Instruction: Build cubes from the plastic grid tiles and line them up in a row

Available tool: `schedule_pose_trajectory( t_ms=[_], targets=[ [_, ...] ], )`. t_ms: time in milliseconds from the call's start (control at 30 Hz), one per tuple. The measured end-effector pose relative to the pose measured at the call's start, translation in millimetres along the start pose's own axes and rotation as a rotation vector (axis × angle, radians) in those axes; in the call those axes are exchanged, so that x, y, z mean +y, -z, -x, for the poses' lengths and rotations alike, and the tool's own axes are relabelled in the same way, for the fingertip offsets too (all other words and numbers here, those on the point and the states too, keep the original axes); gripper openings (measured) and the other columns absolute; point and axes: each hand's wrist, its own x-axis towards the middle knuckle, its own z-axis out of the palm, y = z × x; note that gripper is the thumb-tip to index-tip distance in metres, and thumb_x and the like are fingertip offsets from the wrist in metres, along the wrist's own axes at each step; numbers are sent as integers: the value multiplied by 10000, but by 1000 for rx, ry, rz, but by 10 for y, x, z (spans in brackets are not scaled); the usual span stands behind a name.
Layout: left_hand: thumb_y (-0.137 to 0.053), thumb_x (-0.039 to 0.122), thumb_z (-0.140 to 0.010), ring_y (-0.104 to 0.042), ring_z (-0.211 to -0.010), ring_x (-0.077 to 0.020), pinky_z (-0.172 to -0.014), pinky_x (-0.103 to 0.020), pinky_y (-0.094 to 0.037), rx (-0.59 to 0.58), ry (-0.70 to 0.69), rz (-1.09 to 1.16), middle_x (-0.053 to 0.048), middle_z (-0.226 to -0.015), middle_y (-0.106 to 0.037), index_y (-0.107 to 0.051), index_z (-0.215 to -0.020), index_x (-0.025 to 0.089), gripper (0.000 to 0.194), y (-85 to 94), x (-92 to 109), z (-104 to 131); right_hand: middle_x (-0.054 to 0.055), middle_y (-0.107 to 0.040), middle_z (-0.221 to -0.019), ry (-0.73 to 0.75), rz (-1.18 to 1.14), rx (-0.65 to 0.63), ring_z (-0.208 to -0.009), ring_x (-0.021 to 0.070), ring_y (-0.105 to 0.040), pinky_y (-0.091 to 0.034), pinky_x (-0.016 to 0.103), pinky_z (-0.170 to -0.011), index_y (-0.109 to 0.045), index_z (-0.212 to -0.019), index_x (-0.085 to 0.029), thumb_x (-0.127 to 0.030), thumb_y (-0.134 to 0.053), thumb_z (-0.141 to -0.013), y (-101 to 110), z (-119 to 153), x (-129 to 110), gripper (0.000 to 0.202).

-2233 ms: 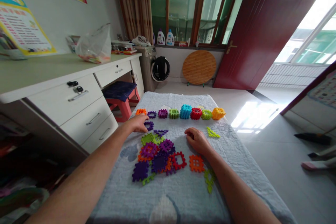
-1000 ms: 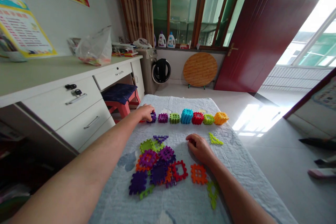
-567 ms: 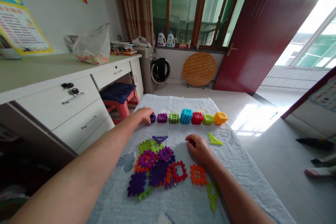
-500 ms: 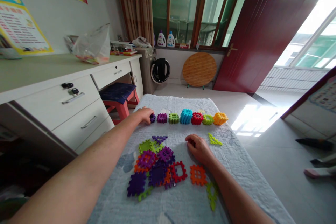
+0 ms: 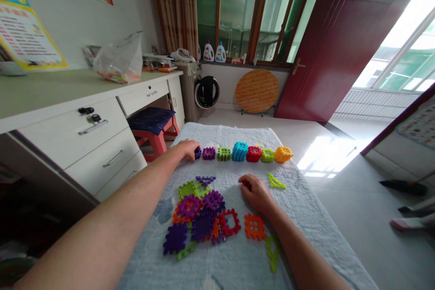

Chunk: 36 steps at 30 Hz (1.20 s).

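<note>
At the left end of a row of stacked plastic tiles, my left hand (image 5: 189, 148) closes around a dark purple building tile stack (image 5: 197, 153), mostly hidden by the fingers. Rightward along the row stand stacks in purple (image 5: 209, 153), green (image 5: 224, 154), blue (image 5: 239, 151), red (image 5: 253, 154), lime (image 5: 268, 156) and orange-yellow (image 5: 283, 154). My right hand (image 5: 254, 190) rests on the cloth with fingers curled; what they hold, if anything, is hidden. Left of it lies a loose heap of notched tiles, including a dark purple square (image 5: 175, 238) and a red frame (image 5: 229, 222).
An orange tile (image 5: 254, 226) and a lime triangle (image 5: 272, 253) lie by my right forearm; another lime triangle (image 5: 276, 181) lies beyond the hand. A pale cloth (image 5: 234, 276) covers the table. Leftward are a drawer desk (image 5: 98, 145) and a stool (image 5: 152, 122).
The view has shifted very slightly. Both hands and the tiles keep their places.
</note>
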Motion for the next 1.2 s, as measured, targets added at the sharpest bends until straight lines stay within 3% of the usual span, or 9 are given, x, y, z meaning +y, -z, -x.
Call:
schedule_pose_trajectory(
  t_ms=[167,267,367,500,633,733,833,1000,1200],
  targets=[
    [-764,215,-467,-489,-1171,-342,-903,-397,-437,54,-23,-4,-115,-1275,-568,-536,-1246,239,812,92,44,134,5,-579,-716,3,1,-2,-649,123,-514,-383,233,-640,-626,-872,-158,-101,-489,-740,4,4,8,199],
    [-733,200,-549,-433,-1236,-338,-985,-416,-377,116,-24,-6,-133,-1337,-515,-482,-1302,215,793,176,91,350,7,-586,-717,4,-2,-6,-649,124,-519,-389,235,-641,-630,-873,-160,-111,-486,-746,9,5,7,198],
    [-667,219,-668,-431,-1243,-312,-1044,-415,-321,225,-46,17,-146,-1332,-517,-478,-1304,173,664,209,145,670,12,-600,-725,1,2,-4,-650,128,-524,-395,240,-643,-637,-878,-159,-130,-484,-753,11,3,9,200],
    [-587,218,-759,-469,-1222,-269,-1067,-385,-317,320,-110,155,-132,-1283,-562,-525,-1247,157,496,121,263,1205,8,-608,-707,-8,0,4,-644,132,-532,-399,244,-639,-649,-877,-163,-150,-488,-742,9,-2,24,211],
    [-508,215,-812,-511,-1182,-229,-1045,-344,-360,250,-113,332,-88,-1222,-601,-579,-1177,181,373,-49,474,1732,-3,-600,-666,-46,-10,30,-615,131,-521,-396,243,-619,-658,-874,-167,-183,-491,-734,3,-13,51,218],
    [-539,217,-781,-527,-1153,-232,-1031,-348,-379,198,-134,406,-69,-1194,-607,-611,-1121,217,347,-149,642,1996,-12,-585,-642,-84,-36,47,-594,129,-508,-389,235,-591,-659,-879,-167,-210,-487,-733,-6,-24,76,230],
    [-584,158,-701,-507,-1174,-242,-1046,-360,-364,152,-184,441,-66,-1223,-587,-612,-1120,228,426,-193,738,2090,-17,-571,-625,-102,-58,57,-580,127,-498,-383,232,-577,-661,-879,-165,-233,-489,-733,-10,-32,89,236],
    [-586,118,-649,-540,-1123,-238,-1018,-355,-388,115,-215,491,-54,-1181,-602,-591,-1151,248,519,-210,728,2010,-18,-578,-621,-106,-58,57,-569,125,-495,-386,233,-578,-668,-873,-163,-251,-492,-724,-1,-37,81,247],
    [-636,198,-654,-538,-1091,-238,-998,-340,-399,204,-220,485,-60,-1136,-578,-564,-1195,227,547,-153,765,1862,-16,-582,-622,-110,-58,61,-562,124,-485,-382,234,-574,-670,-868,-166,-262,-494,-729,-5,-46,85,244]
  ],
)
